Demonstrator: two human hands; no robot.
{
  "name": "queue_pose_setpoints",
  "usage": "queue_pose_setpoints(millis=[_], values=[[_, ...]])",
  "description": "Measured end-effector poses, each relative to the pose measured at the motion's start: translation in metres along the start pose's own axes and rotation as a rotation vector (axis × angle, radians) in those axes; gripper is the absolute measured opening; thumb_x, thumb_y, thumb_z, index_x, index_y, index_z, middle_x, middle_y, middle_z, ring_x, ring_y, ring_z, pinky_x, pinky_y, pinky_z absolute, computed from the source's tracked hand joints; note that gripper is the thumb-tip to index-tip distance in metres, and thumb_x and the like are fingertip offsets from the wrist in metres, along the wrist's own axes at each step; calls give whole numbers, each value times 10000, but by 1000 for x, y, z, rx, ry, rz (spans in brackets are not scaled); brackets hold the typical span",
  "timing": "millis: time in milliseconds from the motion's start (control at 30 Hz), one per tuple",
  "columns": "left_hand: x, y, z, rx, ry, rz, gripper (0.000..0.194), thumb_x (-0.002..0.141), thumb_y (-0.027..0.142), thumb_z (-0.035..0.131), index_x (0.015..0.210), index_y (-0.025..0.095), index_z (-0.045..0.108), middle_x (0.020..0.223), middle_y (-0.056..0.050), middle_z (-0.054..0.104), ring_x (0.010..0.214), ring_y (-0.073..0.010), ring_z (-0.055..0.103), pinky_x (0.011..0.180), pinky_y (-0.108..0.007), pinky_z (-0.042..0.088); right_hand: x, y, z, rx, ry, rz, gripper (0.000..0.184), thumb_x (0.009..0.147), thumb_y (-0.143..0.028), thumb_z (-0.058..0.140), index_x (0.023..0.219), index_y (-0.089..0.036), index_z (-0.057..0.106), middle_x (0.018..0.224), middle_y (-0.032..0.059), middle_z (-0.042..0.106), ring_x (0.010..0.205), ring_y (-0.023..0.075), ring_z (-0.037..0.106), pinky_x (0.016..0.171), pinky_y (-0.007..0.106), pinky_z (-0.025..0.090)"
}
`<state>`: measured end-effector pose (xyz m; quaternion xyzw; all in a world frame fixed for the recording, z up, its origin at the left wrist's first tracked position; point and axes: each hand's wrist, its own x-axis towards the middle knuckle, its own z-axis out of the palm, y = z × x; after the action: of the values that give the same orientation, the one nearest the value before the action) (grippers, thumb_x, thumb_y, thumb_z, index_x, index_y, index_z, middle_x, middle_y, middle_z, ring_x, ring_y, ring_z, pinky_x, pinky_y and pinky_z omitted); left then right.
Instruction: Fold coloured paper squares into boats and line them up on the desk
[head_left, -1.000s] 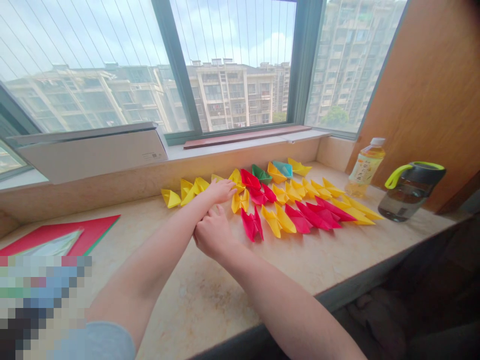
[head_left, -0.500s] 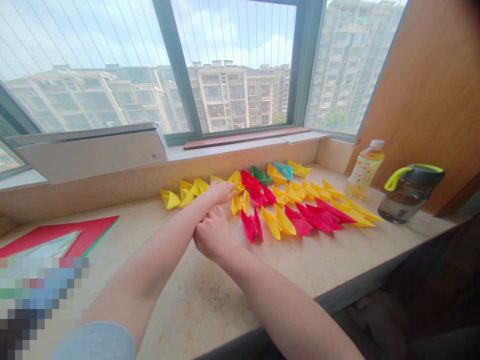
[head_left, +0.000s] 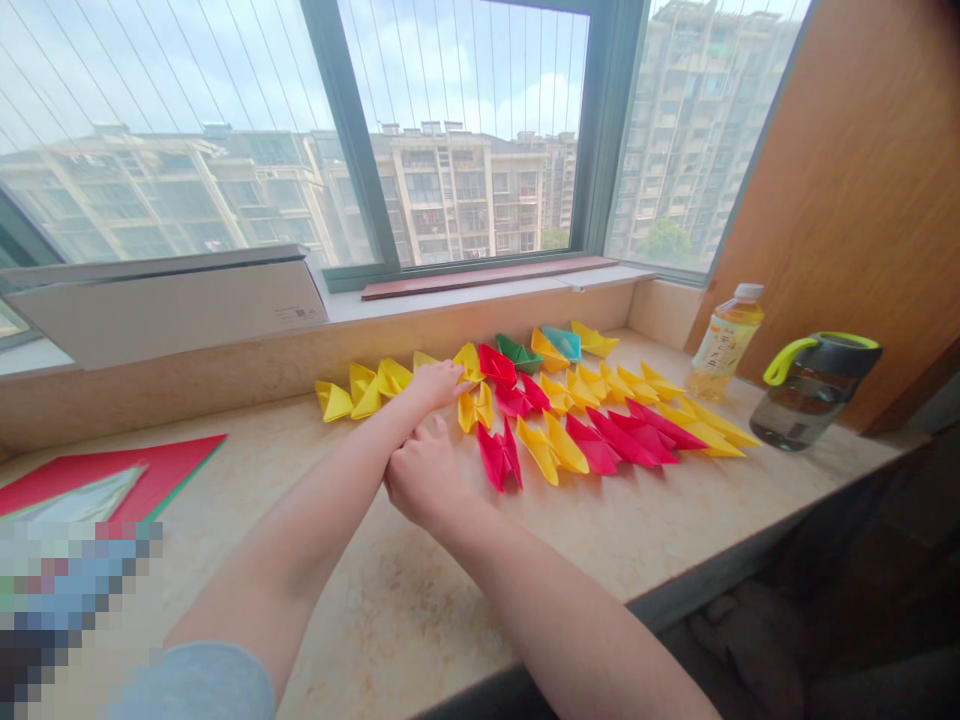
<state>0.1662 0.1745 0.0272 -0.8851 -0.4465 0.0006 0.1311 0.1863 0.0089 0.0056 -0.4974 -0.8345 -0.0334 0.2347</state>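
Reaching over the counter [head_left: 390,610], the spread left hand [head_left: 435,387] lay just beside yellow origami boats [head_left: 475,408], the curled right hand [head_left: 425,474] against the left forearm [head_left: 330,480].

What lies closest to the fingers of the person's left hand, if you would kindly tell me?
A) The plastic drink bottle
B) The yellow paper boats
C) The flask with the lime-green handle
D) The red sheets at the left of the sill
B: the fingers of the left hand end right beside the yellow paper boats, with the other listed things much farther off.
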Motion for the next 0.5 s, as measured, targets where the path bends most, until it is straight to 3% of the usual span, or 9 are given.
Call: queue_pose_setpoints(millis=[500], values=[[1, -2, 6, -3, 18, -53, 461, 985, 533, 384, 1146, 193, 650, 1149, -145, 698, 1048, -286, 680, 876, -356, 497, -1, 0, -2, 20, -26, 13, 315, 908, -163, 523, 1153, -178, 721, 1169, 137, 719, 1243, 335, 505, 1110, 655, 249]])
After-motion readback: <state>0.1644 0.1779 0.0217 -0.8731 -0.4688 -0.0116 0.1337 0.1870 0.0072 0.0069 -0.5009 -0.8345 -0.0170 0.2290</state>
